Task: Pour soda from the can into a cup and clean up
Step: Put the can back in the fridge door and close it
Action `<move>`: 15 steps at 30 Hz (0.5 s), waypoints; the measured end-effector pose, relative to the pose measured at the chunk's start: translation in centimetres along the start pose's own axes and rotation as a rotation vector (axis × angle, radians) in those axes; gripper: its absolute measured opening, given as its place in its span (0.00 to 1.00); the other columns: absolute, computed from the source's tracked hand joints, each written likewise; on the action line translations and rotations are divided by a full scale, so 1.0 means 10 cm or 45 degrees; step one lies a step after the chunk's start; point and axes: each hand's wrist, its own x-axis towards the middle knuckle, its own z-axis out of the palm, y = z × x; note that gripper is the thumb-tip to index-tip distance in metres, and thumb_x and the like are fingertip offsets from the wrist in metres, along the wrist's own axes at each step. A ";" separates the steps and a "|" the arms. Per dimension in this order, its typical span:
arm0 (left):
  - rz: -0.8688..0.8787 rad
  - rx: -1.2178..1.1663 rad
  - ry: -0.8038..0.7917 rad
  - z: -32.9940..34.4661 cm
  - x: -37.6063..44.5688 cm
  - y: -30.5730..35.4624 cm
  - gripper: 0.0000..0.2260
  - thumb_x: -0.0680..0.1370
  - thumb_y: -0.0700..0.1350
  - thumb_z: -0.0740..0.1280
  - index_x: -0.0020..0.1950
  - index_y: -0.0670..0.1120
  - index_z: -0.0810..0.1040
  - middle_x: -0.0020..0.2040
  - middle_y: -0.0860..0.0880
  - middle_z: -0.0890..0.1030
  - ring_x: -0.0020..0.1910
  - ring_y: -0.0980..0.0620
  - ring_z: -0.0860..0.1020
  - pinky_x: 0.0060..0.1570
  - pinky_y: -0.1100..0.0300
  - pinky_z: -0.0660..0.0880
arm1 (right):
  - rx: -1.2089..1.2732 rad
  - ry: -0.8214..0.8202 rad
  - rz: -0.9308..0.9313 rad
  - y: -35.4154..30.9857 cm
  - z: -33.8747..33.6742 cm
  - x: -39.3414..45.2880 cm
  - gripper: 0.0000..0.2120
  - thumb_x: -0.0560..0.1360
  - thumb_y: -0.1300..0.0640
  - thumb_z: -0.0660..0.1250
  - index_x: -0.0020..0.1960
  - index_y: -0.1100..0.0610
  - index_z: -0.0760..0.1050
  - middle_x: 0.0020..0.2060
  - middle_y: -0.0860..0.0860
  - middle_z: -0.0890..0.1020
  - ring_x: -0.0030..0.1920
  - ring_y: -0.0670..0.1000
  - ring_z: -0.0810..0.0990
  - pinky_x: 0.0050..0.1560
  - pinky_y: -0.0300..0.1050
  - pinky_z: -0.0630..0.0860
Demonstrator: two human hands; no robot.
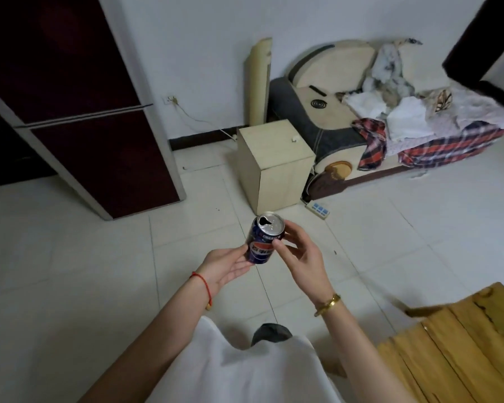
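Note:
A blue soda can (264,241) with an open silver top is held in the air above the white tiled floor, tilted a little to the left. My left hand (227,264) cradles its lower side from the left, fingers curled under it. My right hand (297,254) grips the can's upper right side, thumb on the label and fingers round the back. No cup is in view.
A wooden table (460,353) fills the lower right corner. Ahead stand a beige box cabinet (274,164), a power strip (317,210) on the floor and a sofa (361,117) piled with clothes. A dark red cupboard (79,112) stands at the left.

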 end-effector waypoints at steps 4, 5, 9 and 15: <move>0.049 -0.089 0.036 -0.46 0.22 0.30 0.17 0.79 0.45 0.68 0.61 0.34 0.76 0.54 0.37 0.83 0.53 0.46 0.83 0.54 0.59 0.79 | 0.028 -0.140 -0.008 -0.04 0.46 0.54 0.18 0.77 0.58 0.69 0.65 0.53 0.73 0.59 0.46 0.81 0.61 0.48 0.79 0.63 0.53 0.76; 0.058 -0.112 0.049 -0.58 0.27 0.37 0.17 0.79 0.45 0.69 0.61 0.34 0.76 0.54 0.38 0.84 0.52 0.47 0.84 0.54 0.59 0.80 | 0.030 -0.184 -0.011 -0.04 0.59 0.68 0.17 0.77 0.58 0.69 0.65 0.53 0.73 0.59 0.46 0.81 0.61 0.48 0.79 0.63 0.53 0.76; 0.091 -0.181 0.145 -1.09 0.47 0.66 0.19 0.78 0.46 0.70 0.63 0.35 0.76 0.56 0.38 0.83 0.52 0.48 0.84 0.50 0.61 0.81 | 0.045 -0.348 -0.010 -0.02 1.13 1.20 0.19 0.76 0.56 0.70 0.66 0.53 0.72 0.60 0.46 0.81 0.62 0.48 0.79 0.64 0.53 0.76; 0.159 -0.322 0.319 -1.85 0.71 1.23 0.19 0.78 0.46 0.69 0.64 0.35 0.75 0.56 0.38 0.83 0.51 0.48 0.84 0.45 0.62 0.82 | 0.022 -0.623 -0.077 -0.12 2.05 2.10 0.19 0.76 0.54 0.70 0.66 0.52 0.72 0.61 0.47 0.80 0.64 0.49 0.78 0.63 0.55 0.76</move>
